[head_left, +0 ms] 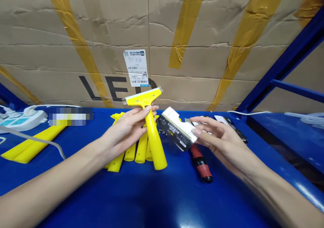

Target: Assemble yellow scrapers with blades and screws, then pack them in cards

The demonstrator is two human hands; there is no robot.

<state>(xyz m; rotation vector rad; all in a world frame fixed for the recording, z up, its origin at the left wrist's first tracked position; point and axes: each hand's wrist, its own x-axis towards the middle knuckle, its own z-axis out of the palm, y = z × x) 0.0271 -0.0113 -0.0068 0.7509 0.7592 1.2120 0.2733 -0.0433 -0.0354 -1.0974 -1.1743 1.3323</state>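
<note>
Held upright in the left hand (126, 128), a yellow scraper (149, 126) stands with its blade end up and its handle end down near the blue table (152, 201); the fingers close around the handle just below the head. The right hand (220, 140) pinches a small black-and-white packet (177, 128) between thumb and fingertips, holding it tilted just beside the scraper's handle.

Behind everything, a big cardboard box (202, 42) crossed with yellow tape fills the back, with a white label (136, 67) stuck near its middle. A blue shelf frame (286, 62) slants up at the right. Long yellow bars (32, 145) lie at the left of the table, and a white power strip (20, 118) sits beyond them. Several more yellow handles (135, 152) lie bunched under the left hand. A red-and-black screwdriver (201, 162) lies below the right hand. Tiny metal bits (163, 131), too small to make out, are scattered behind the packet.
</note>
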